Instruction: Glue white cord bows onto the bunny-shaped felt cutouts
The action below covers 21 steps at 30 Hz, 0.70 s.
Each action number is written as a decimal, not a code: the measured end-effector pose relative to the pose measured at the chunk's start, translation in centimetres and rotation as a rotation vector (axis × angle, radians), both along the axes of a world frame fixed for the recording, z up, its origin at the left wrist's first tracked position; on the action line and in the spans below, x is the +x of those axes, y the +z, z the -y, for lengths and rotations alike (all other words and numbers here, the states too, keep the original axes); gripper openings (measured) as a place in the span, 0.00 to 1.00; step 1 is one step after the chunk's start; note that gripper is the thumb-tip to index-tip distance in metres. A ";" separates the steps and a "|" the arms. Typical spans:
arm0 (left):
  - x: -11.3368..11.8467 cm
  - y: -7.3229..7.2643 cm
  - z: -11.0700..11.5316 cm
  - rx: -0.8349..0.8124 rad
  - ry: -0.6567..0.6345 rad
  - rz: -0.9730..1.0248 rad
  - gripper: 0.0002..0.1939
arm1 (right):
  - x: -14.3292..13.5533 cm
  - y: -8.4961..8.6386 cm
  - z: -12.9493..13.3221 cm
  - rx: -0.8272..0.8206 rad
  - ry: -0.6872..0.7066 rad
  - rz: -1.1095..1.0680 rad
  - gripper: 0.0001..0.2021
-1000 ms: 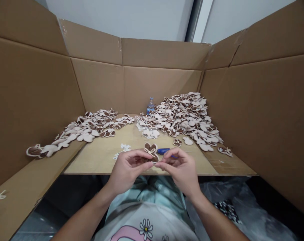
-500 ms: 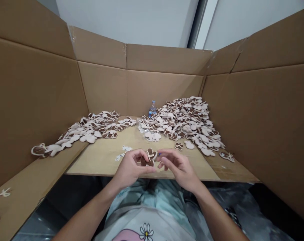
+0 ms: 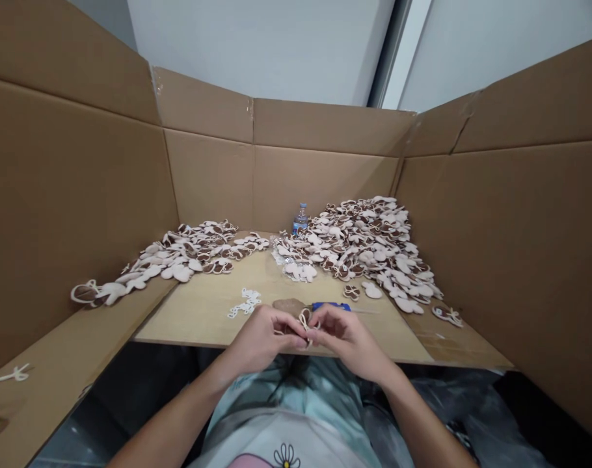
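Note:
My left hand (image 3: 263, 338) and my right hand (image 3: 347, 338) meet at the near edge of the wooden board (image 3: 213, 312). Together they pinch a small brown and cream butterfly-shaped piece (image 3: 296, 314), tilted nearly flat, with a thin cream outline loop between the fingertips. A blue tool (image 3: 331, 306) lies on the board just beyond my right hand. Loose cream outline strips (image 3: 244, 304) lie to the left of my left hand.
A large heap of the same pieces (image 3: 369, 250) fills the back right, a flatter spread (image 3: 179, 260) the back left. A small water bottle (image 3: 300, 219) stands at the back. Tall cardboard walls (image 3: 56, 195) enclose three sides. A crumpled plastic bag (image 3: 462, 409) lies at lower right.
The piece went from upright, facing me, to tilted down flat between both hands. My hands drew closer together and the cream loop now shows at the fingertips. The camera tipped slightly down.

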<state>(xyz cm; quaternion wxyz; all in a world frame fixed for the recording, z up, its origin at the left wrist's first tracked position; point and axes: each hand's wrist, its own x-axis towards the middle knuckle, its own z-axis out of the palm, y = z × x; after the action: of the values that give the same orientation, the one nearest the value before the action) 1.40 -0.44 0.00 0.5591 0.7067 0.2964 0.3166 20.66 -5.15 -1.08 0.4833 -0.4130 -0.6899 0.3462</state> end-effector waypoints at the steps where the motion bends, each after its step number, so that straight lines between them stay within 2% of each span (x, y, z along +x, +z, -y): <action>1: 0.0 0.0 0.0 -0.007 -0.022 -0.003 0.04 | 0.0 0.0 -0.1 -0.028 0.014 -0.020 0.10; 6: -0.3 0.4 0.1 -0.145 -0.123 0.028 0.04 | 0.0 -0.5 -1.0 -0.183 0.093 -0.164 0.11; 9: -1.2 0.8 -1.0 -0.137 -0.154 0.001 0.12 | 0.1 -1.1 -1.2 -0.243 0.079 -0.183 0.11; 11: -2.5 0.9 -2.6 -0.086 -0.074 -0.088 0.13 | 0.3 -1.4 -1.2 -0.331 0.178 -0.082 0.10; 13: -4.2 0.6 -4.8 0.048 0.115 -0.243 0.17 | 0.6 -1.4 -1.1 -0.355 0.256 0.020 0.10; 14: -5.1 0.4 -6.0 0.165 0.279 -0.354 0.19 | 0.8 -1.3 -1.1 -0.299 0.217 0.039 0.10; 15: -6.1 0.0 -7.1 0.213 0.379 -0.405 0.21 | 1.1 -1.1 -1.2 -0.197 0.117 0.033 0.11; 16: -7.0 -0.3 -8.3 0.244 0.448 -0.440 0.19 | 1.4 -0.9 -1.2 -0.069 -0.025 0.012 0.13; 18: -8.8 -1.1 -10.2 0.314 0.599 -0.518 0.14 | 2.2 -0.4 -1.2 0.145 -0.305 -0.010 0.26; 20: -10.2 -1.9 -11.7 0.360 0.699 -0.618 0.17 | 2.9 -0.1 -1.1 0.207 -0.443 0.040 0.36; 21: -10.7 -2.3 -12.3 0.378 0.729 -0.668 0.18 | 3.1 -0.1 -1.1 0.208 -0.474 0.075 0.37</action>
<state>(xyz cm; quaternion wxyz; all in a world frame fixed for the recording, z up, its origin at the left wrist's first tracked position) -9.32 11.81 -2.26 0.1505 0.7086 0.6225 0.2962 23.80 -4.07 -1.17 0.5649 -0.5236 -0.6233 0.1348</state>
